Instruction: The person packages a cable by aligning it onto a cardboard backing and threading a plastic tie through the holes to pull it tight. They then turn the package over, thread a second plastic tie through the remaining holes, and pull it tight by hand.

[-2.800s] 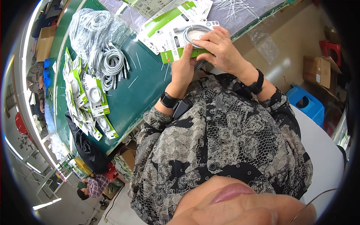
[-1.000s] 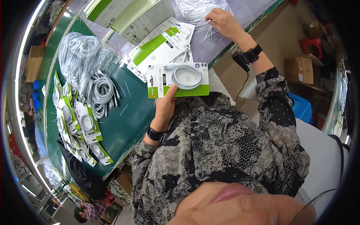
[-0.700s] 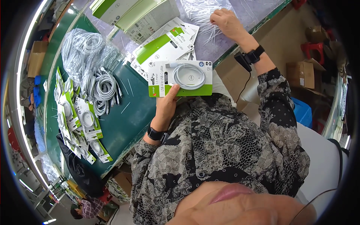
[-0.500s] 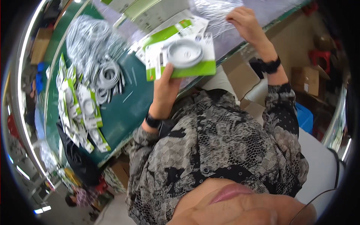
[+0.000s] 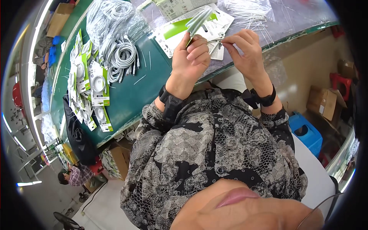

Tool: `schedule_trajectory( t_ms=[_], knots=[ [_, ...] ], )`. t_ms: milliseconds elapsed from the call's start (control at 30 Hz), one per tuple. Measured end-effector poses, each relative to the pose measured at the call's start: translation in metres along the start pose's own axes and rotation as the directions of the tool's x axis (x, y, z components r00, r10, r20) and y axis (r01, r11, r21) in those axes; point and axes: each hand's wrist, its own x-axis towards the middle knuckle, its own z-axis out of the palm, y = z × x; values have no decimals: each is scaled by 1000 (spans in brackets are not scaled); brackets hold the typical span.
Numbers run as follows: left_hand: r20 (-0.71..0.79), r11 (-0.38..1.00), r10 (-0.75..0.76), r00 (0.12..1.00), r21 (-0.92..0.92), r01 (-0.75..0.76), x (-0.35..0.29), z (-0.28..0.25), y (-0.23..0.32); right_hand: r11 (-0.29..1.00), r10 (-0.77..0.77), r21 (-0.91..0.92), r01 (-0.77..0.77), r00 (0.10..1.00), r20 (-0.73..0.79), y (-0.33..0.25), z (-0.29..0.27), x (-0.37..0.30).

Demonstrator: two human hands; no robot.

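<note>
My left hand (image 5: 190, 57) grips a white-and-green blister card with a coiled white cable (image 5: 199, 21), tipped so that its edge faces me. Close by on the right, my right hand (image 5: 245, 50) is closed in a pinch on a thin white tie, whose strand shows faintly between the hands. Beneath them lie flat white-and-green cards (image 5: 177, 31). Beyond my right hand, a bundle of thin white plastic ties (image 5: 245, 9) rests on the table, partly in clear film.
Coiled grey-white cables (image 5: 123, 55) heap on the green table (image 5: 132, 97), with loose ties beside them. Filled cable cards (image 5: 99, 86) pile at the left. A printed box (image 5: 180, 7) stands at the back. A blue stool (image 5: 306, 132) and cartons (image 5: 322, 103) are at the right.
My right hand has come down and left from the tie bundle to beside my left hand. The held card has turned from face-up to edge-on.
</note>
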Motion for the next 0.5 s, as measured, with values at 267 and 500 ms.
schedule_trajectory(
  t_ms=[267,500],
  knots=[
    [63,998,52,997,-49,-49,1,10,-10,999,-37,-5,37,999,-35,-16,-1,5],
    [82,999,14,997,-44,-11,-3,3,-9,999,-40,0,40,999,-34,-20,-1,7]
  ],
)
